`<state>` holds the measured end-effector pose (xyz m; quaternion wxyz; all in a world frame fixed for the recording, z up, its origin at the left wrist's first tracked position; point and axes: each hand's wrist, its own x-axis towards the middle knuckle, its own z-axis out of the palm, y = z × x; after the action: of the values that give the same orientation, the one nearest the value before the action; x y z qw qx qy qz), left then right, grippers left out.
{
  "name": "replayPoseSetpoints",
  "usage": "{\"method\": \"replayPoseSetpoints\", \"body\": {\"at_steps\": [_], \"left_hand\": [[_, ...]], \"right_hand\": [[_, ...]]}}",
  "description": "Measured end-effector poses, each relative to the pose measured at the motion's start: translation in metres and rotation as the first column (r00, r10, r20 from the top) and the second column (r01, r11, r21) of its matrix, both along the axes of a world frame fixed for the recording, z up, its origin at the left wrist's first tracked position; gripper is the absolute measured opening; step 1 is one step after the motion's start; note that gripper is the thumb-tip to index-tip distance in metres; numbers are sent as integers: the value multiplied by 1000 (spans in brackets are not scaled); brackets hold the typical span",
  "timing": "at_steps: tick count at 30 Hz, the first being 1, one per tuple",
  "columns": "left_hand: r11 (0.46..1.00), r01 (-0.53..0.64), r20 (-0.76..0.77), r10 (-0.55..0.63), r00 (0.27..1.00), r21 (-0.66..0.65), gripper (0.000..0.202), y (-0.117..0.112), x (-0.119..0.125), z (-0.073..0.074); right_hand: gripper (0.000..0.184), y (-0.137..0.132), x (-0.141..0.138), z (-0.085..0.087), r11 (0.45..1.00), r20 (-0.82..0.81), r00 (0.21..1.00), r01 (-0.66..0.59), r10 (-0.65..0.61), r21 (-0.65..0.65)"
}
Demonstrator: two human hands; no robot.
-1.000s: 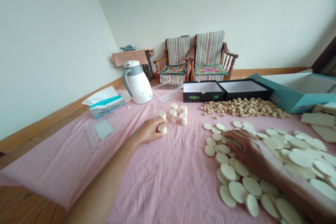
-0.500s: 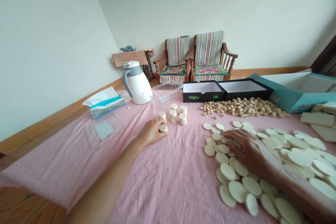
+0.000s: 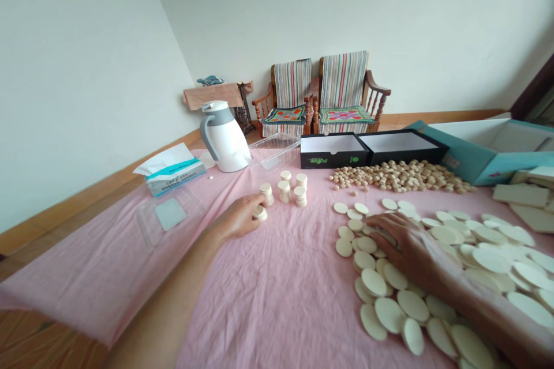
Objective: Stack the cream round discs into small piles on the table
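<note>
Pink cloth [image 3: 268, 294]: wrinkled fabric, spread wide beneath my forearms.
Loose discs [image 3: 388, 315]: pale, flat, round, matt-looking, overlapping in a broad scatter on my right.
Right hand [image 3: 400, 242]: palm down among them, fingers bent; whether it's gripping any, I can't tell.
Left hand [image 3: 237, 218]: fingers closed on a short stack [image 3: 260, 213] of pale discs, just in front of the others.
Disc columns [image 3: 284, 191]: five, upright, little cylinders grouped beyond my left fingers.
Tissue pack [image 3: 175, 177]: turquoise band, dark print too small to read.
Beads [image 3: 402, 176]: tan, rounded, heaped.
Black box [image 3: 333, 153]: green lettering, illegible from here.
Armchairs [image 3: 344, 86]: turned wood, striped covers.
</note>
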<state>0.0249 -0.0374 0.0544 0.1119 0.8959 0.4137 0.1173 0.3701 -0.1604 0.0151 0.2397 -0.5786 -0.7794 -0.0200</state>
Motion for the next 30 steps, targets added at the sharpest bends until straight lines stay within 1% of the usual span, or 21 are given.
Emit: {"method": "replayPoseSetpoints", "body": {"at_steps": [5, 10, 14, 16, 17, 19, 20, 21, 22, 23, 25, 27, 29, 30], "left_hand": [[1000, -4, 27, 3, 1000, 13, 33, -2, 3, 0], [999, -37, 32, 36, 999, 16, 26, -2, 4, -1], [999, -37, 14, 36, 999, 28, 31, 0, 2, 0], [997, -49, -4, 50, 999, 63, 32, -2, 2, 4], [994, -62, -10, 63, 998, 95, 29, -5, 4, 8], [984, -87, 6, 88, 996, 155, 20, -14, 12, 17], [983, -89, 30, 85, 996, 163, 15, -21, 20, 21], [988, -69, 67, 60, 996, 139, 13, -27, 29, 25], [997, -8, 94, 0, 996, 82, 12, -35, 40, 28], [996, 85, 108, -86, 990, 18, 11, -42, 52, 29], [966, 250, 107, -243, 964, -58, 16, -55, 76, 28], [930, 360, 117, -351, 929, -67, 26, -64, 97, 21], [912, 408, 120, -400, 909, -48, 35, -69, 113, 12], [908, 418, 111, -412, 904, -37, 35, -71, 119, 8]], "right_hand": [[25, 0, 0, 0, 1000, -1, 1000, 6, -6, -3], [25, -1, -2, 3, 1000, -16, 1000, -9, 9, 8], [25, -1, -3, 6, 1000, -34, 999, -7, 7, 14], [25, 0, -2, 6, 999, -53, 999, 2, 0, 32], [24, 0, -2, 7, 999, -61, 998, 5, -2, 40], [23, 0, -1, 7, 999, -73, 997, 17, -13, 51], [23, 0, -1, 8, 998, -78, 997, 24, -20, 53], [23, 0, -1, 8, 998, -83, 996, 30, -26, 53], [23, 0, -1, 9, 998, -86, 996, 33, -28, 51], [23, -1, -1, 9, 998, -87, 996, 31, -27, 46], [23, -2, -2, 11, 999, -85, 996, 24, -21, 39], [24, -2, -2, 11, 999, -81, 997, 20, -17, 35], [24, -2, -1, 11, 999, -83, 996, 17, -14, 35], [24, -2, -1, 11, 999, -85, 996, 13, -10, 34]]}}
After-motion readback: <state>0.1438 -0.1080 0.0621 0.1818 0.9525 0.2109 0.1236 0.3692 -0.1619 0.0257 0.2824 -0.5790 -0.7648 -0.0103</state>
